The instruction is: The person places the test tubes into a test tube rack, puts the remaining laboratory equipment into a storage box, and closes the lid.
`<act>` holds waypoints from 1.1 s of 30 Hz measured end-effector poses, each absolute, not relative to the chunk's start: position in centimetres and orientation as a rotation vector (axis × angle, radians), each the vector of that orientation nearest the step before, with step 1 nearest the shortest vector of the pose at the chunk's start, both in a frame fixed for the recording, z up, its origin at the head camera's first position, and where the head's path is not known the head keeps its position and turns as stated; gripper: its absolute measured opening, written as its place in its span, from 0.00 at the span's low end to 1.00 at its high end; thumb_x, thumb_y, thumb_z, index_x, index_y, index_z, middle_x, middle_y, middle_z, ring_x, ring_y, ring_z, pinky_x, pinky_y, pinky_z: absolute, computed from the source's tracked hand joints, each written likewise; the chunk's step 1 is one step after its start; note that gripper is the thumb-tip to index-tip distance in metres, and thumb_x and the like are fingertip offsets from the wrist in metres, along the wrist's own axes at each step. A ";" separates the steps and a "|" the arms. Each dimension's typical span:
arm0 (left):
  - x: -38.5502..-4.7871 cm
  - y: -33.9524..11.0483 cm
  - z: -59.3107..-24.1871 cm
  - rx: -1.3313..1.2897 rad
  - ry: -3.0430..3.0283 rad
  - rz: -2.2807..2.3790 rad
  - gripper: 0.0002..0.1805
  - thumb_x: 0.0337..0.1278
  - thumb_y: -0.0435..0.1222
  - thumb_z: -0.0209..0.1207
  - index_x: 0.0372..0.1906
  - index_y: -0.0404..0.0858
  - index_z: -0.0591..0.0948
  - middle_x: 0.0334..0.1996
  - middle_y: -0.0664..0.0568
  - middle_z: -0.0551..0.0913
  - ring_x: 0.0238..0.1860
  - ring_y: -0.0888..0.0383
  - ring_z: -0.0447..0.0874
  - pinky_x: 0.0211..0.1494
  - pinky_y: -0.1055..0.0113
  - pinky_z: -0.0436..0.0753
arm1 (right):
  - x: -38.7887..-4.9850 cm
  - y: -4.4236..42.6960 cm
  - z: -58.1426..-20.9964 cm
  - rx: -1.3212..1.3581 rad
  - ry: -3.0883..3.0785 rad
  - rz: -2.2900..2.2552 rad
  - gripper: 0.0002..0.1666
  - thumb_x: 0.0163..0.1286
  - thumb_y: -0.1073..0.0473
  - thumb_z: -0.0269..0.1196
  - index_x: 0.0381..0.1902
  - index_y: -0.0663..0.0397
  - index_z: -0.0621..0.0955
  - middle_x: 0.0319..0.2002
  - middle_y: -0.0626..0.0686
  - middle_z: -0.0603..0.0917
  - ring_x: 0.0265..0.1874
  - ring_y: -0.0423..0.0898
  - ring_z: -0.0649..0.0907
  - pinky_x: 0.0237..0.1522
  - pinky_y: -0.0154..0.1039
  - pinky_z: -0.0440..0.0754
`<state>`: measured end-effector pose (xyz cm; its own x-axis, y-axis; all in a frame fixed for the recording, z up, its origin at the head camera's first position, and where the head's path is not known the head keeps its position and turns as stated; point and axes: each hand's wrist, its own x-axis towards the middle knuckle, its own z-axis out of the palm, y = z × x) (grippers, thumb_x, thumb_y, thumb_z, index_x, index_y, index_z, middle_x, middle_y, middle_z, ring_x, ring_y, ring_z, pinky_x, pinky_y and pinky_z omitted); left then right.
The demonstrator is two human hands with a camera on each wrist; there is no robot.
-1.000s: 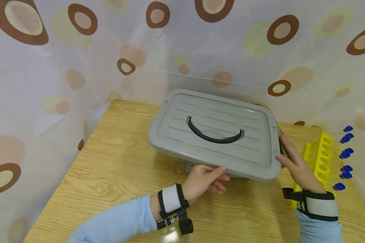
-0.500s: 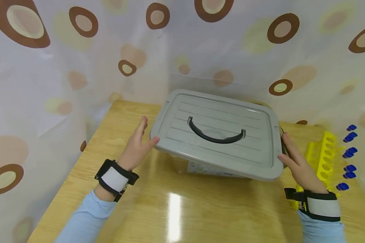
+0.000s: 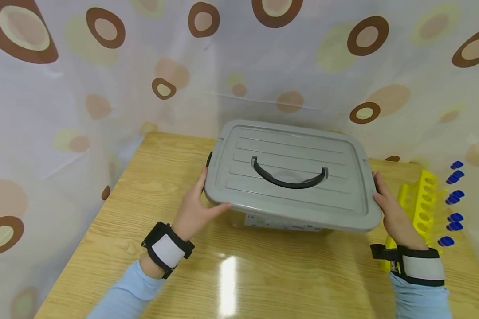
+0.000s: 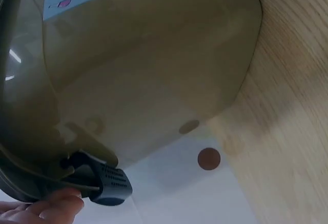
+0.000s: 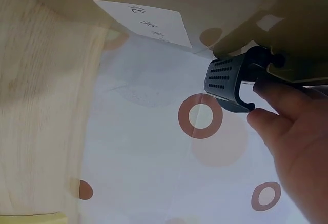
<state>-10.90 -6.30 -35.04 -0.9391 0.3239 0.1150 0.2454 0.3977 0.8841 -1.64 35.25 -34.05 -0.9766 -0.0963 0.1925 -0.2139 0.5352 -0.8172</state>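
Observation:
A grey lid with a black carrying handle lies over a translucent brownish storage box. My left hand holds the lid's front left corner, its thumb along the front edge and its fingers at the left side. In the left wrist view, those fingertips touch the rim beside a dark latch. At the lid's right side, my right hand holds the rim. Its fingers, in the right wrist view, touch the rim beside the other dark latch, which hangs outward.
A yellow rack holding several blue-capped tubes stands close by my right hand. A patterned sheet hangs behind the wooden table. Paper labels are stuck on the box's walls.
My left hand left the lid's front edge, went to the left side, then took the front left corner. The lid has shifted slightly right; its left latch now shows. My right hand stayed alongside.

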 end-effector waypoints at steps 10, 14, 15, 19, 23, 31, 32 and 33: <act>-10.1 -5.1 -34.8 0.443 2.617 1.595 0.62 0.38 0.47 0.73 0.73 0.34 0.45 0.71 0.39 0.53 0.72 0.46 0.53 0.73 0.54 0.55 | -1.6 35.8 -33.9 0.013 -2.666 1.232 0.30 0.78 0.54 0.36 0.74 0.53 0.47 0.73 0.41 0.52 0.62 0.20 0.57 0.58 0.11 0.56; -10.0 -4.8 -34.7 0.432 2.643 1.584 0.62 0.37 0.48 0.73 0.73 0.34 0.47 0.70 0.38 0.55 0.71 0.45 0.55 0.73 0.53 0.56 | -1.7 35.9 -33.6 -0.040 -2.666 1.184 0.30 0.78 0.52 0.38 0.73 0.53 0.51 0.70 0.35 0.57 0.58 0.18 0.60 0.55 0.10 0.60; -10.0 -4.8 -34.7 0.433 2.650 1.583 0.62 0.37 0.48 0.73 0.73 0.34 0.47 0.70 0.37 0.56 0.71 0.45 0.55 0.73 0.53 0.57 | -1.7 35.9 -33.6 -0.045 -2.666 1.177 0.30 0.78 0.52 0.38 0.73 0.53 0.52 0.69 0.34 0.58 0.58 0.18 0.61 0.54 0.09 0.60; -10.0 -4.7 -34.7 0.435 2.672 1.583 0.62 0.36 0.48 0.73 0.73 0.33 0.48 0.69 0.35 0.57 0.70 0.44 0.56 0.72 0.52 0.58 | -1.9 35.9 -33.3 -0.059 -2.666 1.141 0.30 0.77 0.52 0.40 0.73 0.54 0.54 0.67 0.35 0.61 0.55 0.16 0.63 0.51 0.09 0.62; -9.9 -4.6 -34.6 0.439 2.691 1.574 0.62 0.36 0.48 0.73 0.73 0.33 0.49 0.69 0.34 0.58 0.70 0.42 0.57 0.72 0.51 0.59 | -2.1 36.1 -33.2 -0.109 -2.680 1.108 0.30 0.77 0.51 0.41 0.72 0.53 0.56 0.66 0.35 0.64 0.51 0.15 0.64 0.48 0.08 0.64; -9.9 -4.2 -34.5 0.412 2.702 1.552 0.62 0.35 0.50 0.73 0.73 0.34 0.49 0.68 0.35 0.59 0.69 0.42 0.59 0.71 0.51 0.61 | -2.7 36.5 -33.9 -0.148 -2.668 1.122 0.29 0.76 0.51 0.43 0.71 0.56 0.59 0.64 0.37 0.66 0.48 0.15 0.64 0.44 0.08 0.64; -9.9 -4.2 -34.6 0.412 2.705 1.546 0.62 0.35 0.50 0.73 0.73 0.34 0.49 0.68 0.35 0.59 0.69 0.42 0.59 0.71 0.50 0.61 | -2.7 36.5 -34.0 -0.153 -2.665 1.127 0.29 0.76 0.51 0.43 0.71 0.55 0.59 0.64 0.38 0.67 0.48 0.15 0.64 0.44 0.08 0.64; -9.9 -4.1 -34.6 0.409 2.706 1.543 0.62 0.35 0.50 0.73 0.73 0.34 0.49 0.68 0.35 0.59 0.69 0.42 0.59 0.71 0.50 0.61 | -2.7 36.5 -34.0 -0.157 -2.662 1.138 0.29 0.76 0.51 0.43 0.71 0.55 0.59 0.64 0.39 0.67 0.48 0.15 0.64 0.44 0.08 0.64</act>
<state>-9.92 -4.15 -34.57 -0.9661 0.2242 0.1282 0.2245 0.4838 0.8459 -2.70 36.54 -34.04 -0.9649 0.1922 0.1788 0.0035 0.6906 -0.7232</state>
